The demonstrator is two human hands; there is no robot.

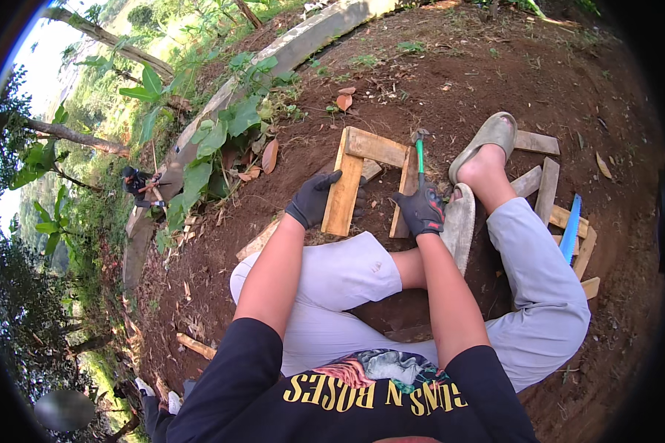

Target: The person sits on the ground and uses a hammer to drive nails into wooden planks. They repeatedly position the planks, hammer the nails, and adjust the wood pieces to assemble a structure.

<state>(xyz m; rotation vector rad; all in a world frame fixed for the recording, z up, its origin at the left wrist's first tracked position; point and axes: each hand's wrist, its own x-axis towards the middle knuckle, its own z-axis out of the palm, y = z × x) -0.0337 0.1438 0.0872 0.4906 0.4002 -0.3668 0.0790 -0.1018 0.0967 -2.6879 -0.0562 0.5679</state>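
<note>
My left hand (312,201), in a dark work glove, is closed round the left board (341,196) of a U-shaped wooden frame. Its thumb side lies at the board's outer edge, and dark fingertips show behind it in the gap. A crosspiece (377,147) joins that board to the right board (406,193) at the far end. Just right of the frame, my gloved right hand (422,211) is wrapped round a hammer (420,155) with a green handle. The hammer's head points away from me, beside the crosspiece's right end.
My sandalled feet (489,140) rest on brown soil right of the frame. Beyond them lie several loose boards (545,190) and a blue saw (570,227). A concrete curb (303,50) and leafy plants run along the left, where another person (142,186) sits.
</note>
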